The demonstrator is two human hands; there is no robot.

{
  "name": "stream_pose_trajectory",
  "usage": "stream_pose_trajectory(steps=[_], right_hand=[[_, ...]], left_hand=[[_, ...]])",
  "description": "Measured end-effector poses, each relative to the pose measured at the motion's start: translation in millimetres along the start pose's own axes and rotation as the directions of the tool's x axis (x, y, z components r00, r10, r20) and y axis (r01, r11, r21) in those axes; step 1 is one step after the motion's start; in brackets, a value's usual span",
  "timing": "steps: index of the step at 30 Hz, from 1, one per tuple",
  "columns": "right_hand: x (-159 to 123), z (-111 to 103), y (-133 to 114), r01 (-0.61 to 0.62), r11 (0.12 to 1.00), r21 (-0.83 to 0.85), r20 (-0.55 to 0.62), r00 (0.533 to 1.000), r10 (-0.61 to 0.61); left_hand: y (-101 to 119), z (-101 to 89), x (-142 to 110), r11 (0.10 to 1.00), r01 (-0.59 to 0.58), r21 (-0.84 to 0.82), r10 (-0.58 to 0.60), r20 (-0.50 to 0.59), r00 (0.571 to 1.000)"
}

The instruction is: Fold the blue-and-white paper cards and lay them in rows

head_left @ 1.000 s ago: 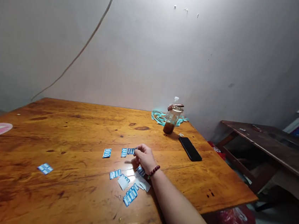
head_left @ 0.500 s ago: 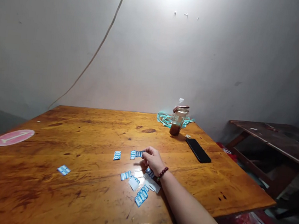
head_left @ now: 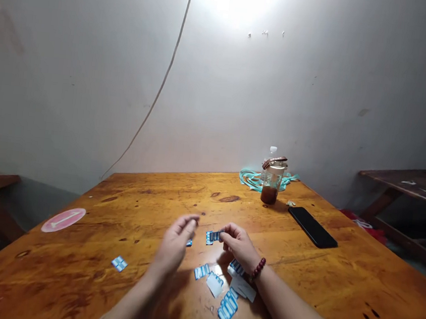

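My right hand [head_left: 240,244] is closed in a pinch on a small card with blue-and-white stripes [head_left: 216,236]. Its left end overlaps another small blue-and-white card [head_left: 208,239]. My left hand [head_left: 174,241], a little blurred, hovers to the left with loosely curved fingers and nothing visible in them. It partly hides a further blue card [head_left: 189,243]. Nearer me on the wooden table [head_left: 138,294] lie a striped card [head_left: 201,271], a white-backed card [head_left: 214,284], blue cards [head_left: 228,308] and white pieces [head_left: 244,288]. Another card [head_left: 119,264] lies apart at the left.
A black phone [head_left: 312,227] lies on the right of the table. Behind it stand a bottle with brown liquid [head_left: 269,193] and a teal strap [head_left: 249,179]. A pink round sticker [head_left: 63,220] is at the left. A dark table [head_left: 419,184] stands at the right.
My left hand has come into view from below, beside the cards. The right hand keeps its pinch on the striped card. The view has shifted left, so the table sits further right.
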State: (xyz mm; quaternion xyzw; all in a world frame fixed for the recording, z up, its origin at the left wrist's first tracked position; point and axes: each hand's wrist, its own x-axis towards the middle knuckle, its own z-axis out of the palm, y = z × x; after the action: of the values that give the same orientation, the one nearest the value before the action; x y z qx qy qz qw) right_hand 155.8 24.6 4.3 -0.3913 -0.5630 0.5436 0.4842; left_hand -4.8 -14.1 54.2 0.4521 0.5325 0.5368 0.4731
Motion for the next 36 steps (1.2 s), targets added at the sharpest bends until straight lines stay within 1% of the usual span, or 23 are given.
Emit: stream_pose_trajectory(steps=[1,2,3,4,5,7,9,12,14,16,18,20,22,24,26,28,30,32,36], right_hand=[[0,0,0,0.014,1.0,-0.019,0.008,1.0,-0.014],[0,0,1,0.03,0.999,-0.042,0.016,0.999,-0.03],[0,0,2,0.051,0.996,-0.07,0.02,0.999,-0.05],[1,0,3,0.082,0.991,-0.103,0.016,0.997,-0.08],[1,1,4,0.116,0.984,-0.139,0.007,0.993,-0.116],[1,2,6,0.175,0.962,-0.207,-0.01,0.983,-0.181],[1,5,7,0.208,0.945,-0.251,0.006,0.977,-0.213],[-3,11,6,0.224,0.936,-0.271,0.054,0.975,-0.218],[-5,14,5,0.219,0.937,-0.271,0.062,0.976,-0.21],[-7,15,3,0.233,0.928,-0.29,0.061,0.972,-0.225],[-9,15,2,0.273,0.903,-0.333,0.071,0.962,-0.264],[-9,15,0,0.308,0.877,-0.368,0.088,0.951,-0.297],[-10,15,-1,0.315,0.869,-0.382,0.092,0.948,-0.303],[-10,16,-1,0.307,0.868,-0.39,0.071,0.95,-0.304],[-9,17,0,0.274,0.893,-0.358,0.03,0.959,-0.282],[-7,16,3,0.19,0.945,-0.266,-0.005,0.98,-0.198],[-4,13,6,0.078,0.987,-0.138,-0.015,0.997,-0.081],[0,9,8,-0.01,1.0,-0.027,-0.016,1.0,0.009],[5,3,8,-0.084,0.99,0.117,-0.027,0.996,0.087]], left_hand=[[-7,6.2,5,0.997,0.071,-0.009,-0.07,0.05,0.996],[-14,12.0,10,0.987,0.162,-0.017,-0.159,0.111,0.981],[-21,16.8,15,0.968,0.251,-0.028,-0.243,0.175,0.954],[-28,20.3,20,0.947,0.317,-0.045,-0.299,0.233,0.926],[-34,22.3,24,0.935,0.347,-0.067,-0.316,0.282,0.906],[-45,22.2,29,0.936,0.33,-0.122,-0.276,0.328,0.903],[-53,18.8,29,0.937,0.313,-0.153,-0.247,0.342,0.907],[-62,13.7,27,0.931,0.333,-0.151,-0.259,0.371,0.892],[-66,12.5,26,0.929,0.329,-0.167,-0.248,0.378,0.892],[-68,12.4,25,0.924,0.329,-0.194,-0.237,0.383,0.893],[-67,12.6,25,0.917,0.334,-0.216,-0.233,0.389,0.891],[-65,12.8,26,0.914,0.337,-0.224,-0.236,0.38,0.894],[-63,13.3,26,0.918,0.328,-0.222,-0.235,0.362,0.902],[-62,14.7,25,0.926,0.303,-0.224,-0.213,0.354,0.911],[-62,16.4,25,0.936,0.279,-0.214,-0.195,0.347,0.918],[-62,17.4,24,0.946,0.255,-0.199,-0.179,0.337,0.924],[-61,16.7,23,0.947,0.253,-0.197,-0.175,0.343,0.923],[-59,14.5,22,0.941,0.262,-0.213,-0.17,0.371,0.913],[-53,9.2,20,0.93,0.276,-0.241,-0.148,0.443,0.884]])
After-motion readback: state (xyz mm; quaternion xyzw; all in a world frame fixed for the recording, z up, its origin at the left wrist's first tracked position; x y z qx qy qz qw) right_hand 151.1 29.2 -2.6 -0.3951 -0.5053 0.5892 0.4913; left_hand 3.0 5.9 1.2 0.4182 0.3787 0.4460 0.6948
